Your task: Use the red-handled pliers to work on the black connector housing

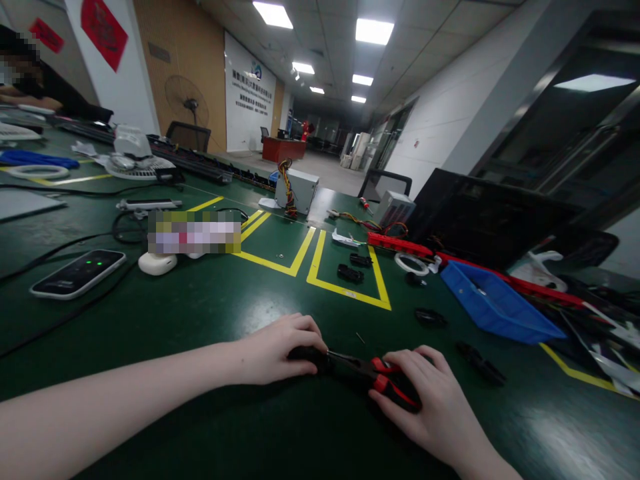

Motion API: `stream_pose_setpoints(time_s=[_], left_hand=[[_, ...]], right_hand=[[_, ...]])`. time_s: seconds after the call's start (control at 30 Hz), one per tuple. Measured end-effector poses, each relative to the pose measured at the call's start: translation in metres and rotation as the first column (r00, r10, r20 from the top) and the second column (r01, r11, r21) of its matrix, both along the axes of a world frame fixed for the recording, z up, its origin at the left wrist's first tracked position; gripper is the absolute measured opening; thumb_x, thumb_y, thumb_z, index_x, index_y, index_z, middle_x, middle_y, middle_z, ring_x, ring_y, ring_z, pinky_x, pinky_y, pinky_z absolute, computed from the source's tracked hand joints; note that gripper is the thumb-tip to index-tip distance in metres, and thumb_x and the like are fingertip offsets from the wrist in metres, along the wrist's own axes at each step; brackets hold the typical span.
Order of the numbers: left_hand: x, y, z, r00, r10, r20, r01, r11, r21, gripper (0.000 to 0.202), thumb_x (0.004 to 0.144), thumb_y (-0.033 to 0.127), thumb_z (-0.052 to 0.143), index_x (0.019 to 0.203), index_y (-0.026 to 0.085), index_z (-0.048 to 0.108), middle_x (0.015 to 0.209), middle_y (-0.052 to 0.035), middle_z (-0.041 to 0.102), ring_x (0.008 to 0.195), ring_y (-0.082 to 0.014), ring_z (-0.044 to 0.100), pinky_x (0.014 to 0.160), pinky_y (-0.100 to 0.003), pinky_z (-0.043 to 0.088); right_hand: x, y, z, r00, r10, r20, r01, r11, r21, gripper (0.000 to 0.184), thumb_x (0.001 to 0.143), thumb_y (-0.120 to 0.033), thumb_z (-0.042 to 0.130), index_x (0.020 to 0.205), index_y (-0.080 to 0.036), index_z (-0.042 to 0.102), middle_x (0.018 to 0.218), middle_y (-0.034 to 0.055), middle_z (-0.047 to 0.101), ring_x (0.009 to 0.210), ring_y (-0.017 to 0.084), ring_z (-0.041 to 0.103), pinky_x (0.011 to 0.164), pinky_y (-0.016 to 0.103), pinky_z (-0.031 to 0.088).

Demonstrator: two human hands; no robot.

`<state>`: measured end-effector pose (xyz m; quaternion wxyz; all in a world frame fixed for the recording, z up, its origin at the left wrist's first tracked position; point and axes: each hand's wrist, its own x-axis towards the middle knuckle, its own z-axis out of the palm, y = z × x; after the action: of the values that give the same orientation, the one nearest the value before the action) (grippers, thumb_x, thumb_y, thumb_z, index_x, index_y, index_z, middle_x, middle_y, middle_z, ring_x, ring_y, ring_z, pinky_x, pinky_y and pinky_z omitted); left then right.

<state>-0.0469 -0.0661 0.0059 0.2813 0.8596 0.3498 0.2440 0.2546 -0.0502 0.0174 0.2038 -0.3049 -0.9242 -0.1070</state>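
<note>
My left hand (287, 350) is closed around a small black part (323, 360), whose exact kind I cannot make out. From the right, my right hand (430, 397) grips the red and black handles of a pair of pliers (383, 381). The pliers' long narrow jaws point left and reach the black part at my left fingertips; whether they clamp anything there is too dark to tell. A thin metal pin (361, 339) lies on the green table just beyond the jaws.
Black plastic pieces (350, 273) lie inside a yellow taped outline and farther right (481, 363). A blue tray (500, 303) stands at the right beside a red strip (400, 244). Left are a phone-like device (80, 273) and cables. Power supplies (300, 190) stand farther back. Another person sits far left.
</note>
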Motion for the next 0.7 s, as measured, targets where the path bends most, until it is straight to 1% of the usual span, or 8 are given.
stream_pose_setpoints(time_s=[0.1,0.27,0.4,0.47,0.57,0.7], left_hand=[[-0.001,0.000,-0.001,1.000,-0.012,-0.001,0.012,1.000,-0.006,0.026,0.088,0.017,0.066,0.113,0.022,0.062,0.115,-0.0056,0.058,0.107,-0.0221,0.055,0.092,-0.037,0.044],[-0.002,0.002,-0.003,0.999,-0.037,-0.013,0.037,0.999,0.009,0.030,0.089,0.016,0.065,0.117,0.024,0.061,0.116,-0.0050,0.057,0.107,-0.0218,0.054,0.093,-0.037,0.043],[-0.003,0.002,-0.002,0.999,-0.052,-0.004,0.052,0.999,0.006,0.030,0.088,0.015,0.066,0.117,0.025,0.062,0.116,-0.0048,0.058,0.108,-0.0220,0.054,0.092,-0.037,0.042],[-0.003,0.003,-0.002,0.998,-0.065,-0.005,0.065,0.998,0.001,0.031,0.088,0.015,0.066,0.117,0.025,0.063,0.116,-0.0050,0.058,0.108,-0.0221,0.055,0.093,-0.037,0.042],[-0.004,0.004,-0.002,0.998,-0.067,-0.007,0.067,0.998,-0.010,0.032,0.089,0.017,0.065,0.119,0.027,0.063,0.117,-0.0045,0.058,0.109,-0.0220,0.054,0.093,-0.037,0.042],[-0.005,0.004,-0.003,0.999,-0.053,-0.003,0.053,0.999,-0.012,0.033,0.089,0.020,0.066,0.120,0.028,0.063,0.118,-0.0043,0.058,0.108,-0.0220,0.055,0.093,-0.037,0.042]], right_hand=[[0.002,0.002,-0.001,1.000,0.012,0.002,-0.012,1.000,-0.016,0.038,0.080,-0.046,0.067,0.106,-0.021,0.054,0.093,0.0046,0.071,0.079,0.021,0.066,0.085,0.042,0.043],[0.002,0.003,-0.002,1.000,0.003,0.017,-0.003,0.999,-0.033,0.036,0.080,-0.044,0.067,0.105,-0.021,0.054,0.092,0.0039,0.071,0.078,0.020,0.065,0.084,0.042,0.043],[0.006,0.005,-0.004,1.000,-0.005,0.017,0.005,0.999,-0.038,0.038,0.080,-0.045,0.067,0.107,-0.021,0.054,0.094,0.0038,0.070,0.080,0.021,0.065,0.087,0.043,0.041],[0.011,0.008,-0.005,1.000,-0.010,0.027,0.011,1.000,-0.024,0.038,0.079,-0.045,0.067,0.106,-0.021,0.055,0.093,0.0039,0.070,0.080,0.020,0.065,0.087,0.043,0.041],[0.019,0.013,-0.004,0.999,-0.023,0.030,0.021,0.999,0.035,0.038,0.078,-0.045,0.069,0.104,-0.021,0.056,0.091,0.0044,0.070,0.078,0.021,0.064,0.084,0.042,0.042],[0.021,0.015,-0.002,0.999,-0.044,-0.001,0.044,0.994,0.097,0.041,0.077,-0.045,0.070,0.107,-0.020,0.056,0.094,0.0063,0.070,0.084,0.022,0.065,0.082,0.041,0.044]])
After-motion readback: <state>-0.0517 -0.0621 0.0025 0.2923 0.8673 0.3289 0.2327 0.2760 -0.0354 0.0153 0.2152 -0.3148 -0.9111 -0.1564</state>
